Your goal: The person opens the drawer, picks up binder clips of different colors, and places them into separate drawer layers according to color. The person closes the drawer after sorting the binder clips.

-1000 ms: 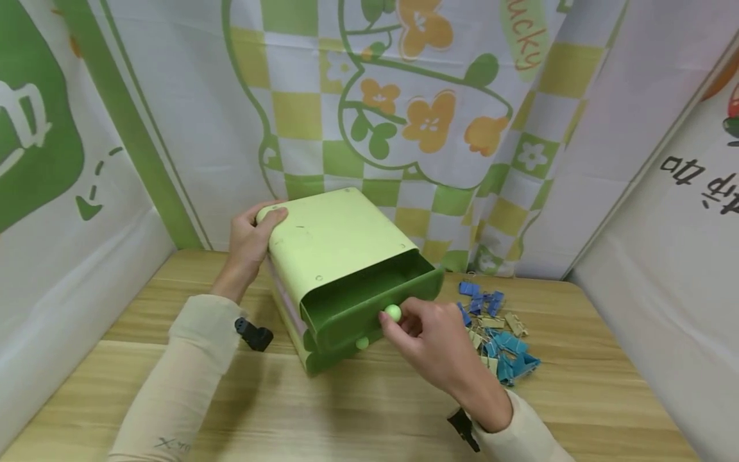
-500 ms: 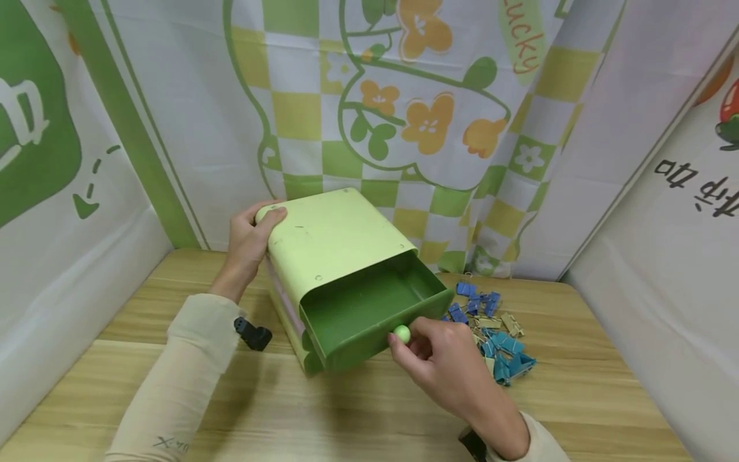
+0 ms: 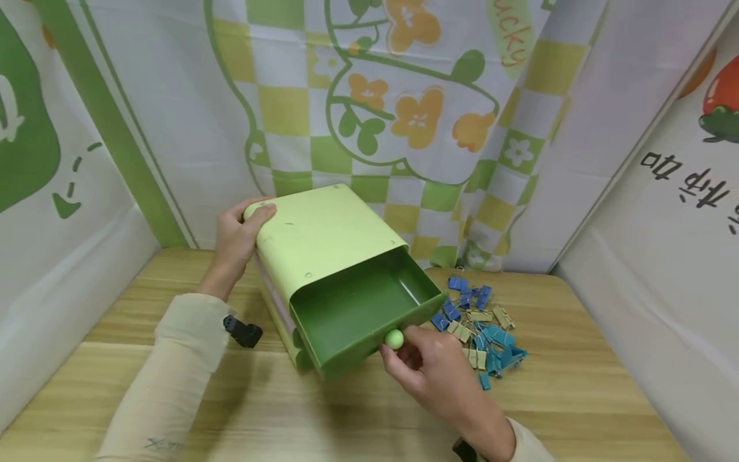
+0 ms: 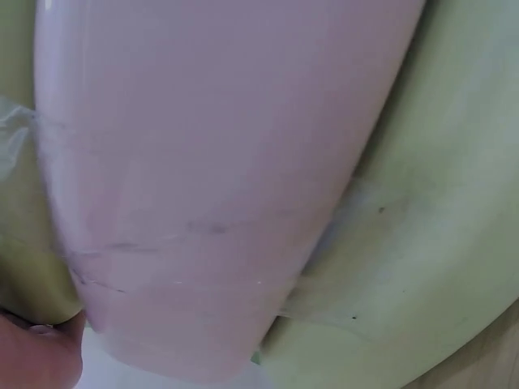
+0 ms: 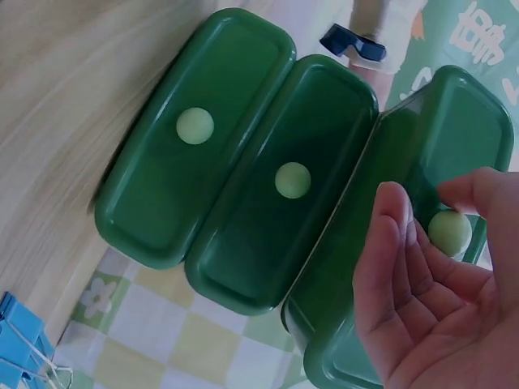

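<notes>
A pale yellow-green drawer box [image 3: 329, 237] stands tilted in the head view, its top drawer [image 3: 358, 314] slid well out and the dark green inside showing. My right hand [image 3: 435, 378] pinches that drawer's round light green knob [image 3: 394, 339] between thumb and fingers; the right wrist view also shows this knob [image 5: 450, 232]. Two lower drawer fronts with knobs, the middle one [image 5: 324, 97] and the bottom one [image 5: 235, 65], sit closed beside it. My left hand [image 3: 233, 237] grips the back left corner, thumb on top, other fingers mostly hidden. The left wrist view is filled by a pink side panel [image 4: 186, 162].
Several blue, yellow and teal binder clips [image 3: 499, 337] lie heaped on the wooden table [image 3: 577, 385], right of the drawer box. A patterned curtain [image 3: 381, 128] hangs close behind, and white printed sheets [image 3: 664, 289] flank both sides.
The top drawer has come out much further toward me, with my right hand moving along on its knob. My left hand keeps its grip on the corner. The head view has shifted slightly.
</notes>
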Action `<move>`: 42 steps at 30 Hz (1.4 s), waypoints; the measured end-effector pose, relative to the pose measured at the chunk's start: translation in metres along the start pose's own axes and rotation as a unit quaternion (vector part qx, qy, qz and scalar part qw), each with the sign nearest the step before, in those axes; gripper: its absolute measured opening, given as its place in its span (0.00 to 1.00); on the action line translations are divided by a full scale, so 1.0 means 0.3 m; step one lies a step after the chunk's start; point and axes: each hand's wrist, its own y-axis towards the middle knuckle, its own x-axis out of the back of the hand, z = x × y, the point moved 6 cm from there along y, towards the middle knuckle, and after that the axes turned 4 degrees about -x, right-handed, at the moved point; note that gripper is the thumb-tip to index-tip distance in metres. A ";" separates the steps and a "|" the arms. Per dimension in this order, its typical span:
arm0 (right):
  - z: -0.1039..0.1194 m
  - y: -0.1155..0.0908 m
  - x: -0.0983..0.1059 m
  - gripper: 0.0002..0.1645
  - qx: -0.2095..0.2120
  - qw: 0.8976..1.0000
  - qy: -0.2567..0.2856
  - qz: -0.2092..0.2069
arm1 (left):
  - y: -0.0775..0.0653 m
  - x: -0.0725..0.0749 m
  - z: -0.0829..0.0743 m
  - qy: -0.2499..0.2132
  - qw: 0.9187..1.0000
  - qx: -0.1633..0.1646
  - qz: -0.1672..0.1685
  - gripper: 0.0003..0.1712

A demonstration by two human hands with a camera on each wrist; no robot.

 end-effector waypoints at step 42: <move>-0.498 0.106 0.082 0.09 -0.065 0.955 -0.127 0.259 | 0.039 -0.025 -0.031 -0.087 0.992 -0.084 -0.038 0.10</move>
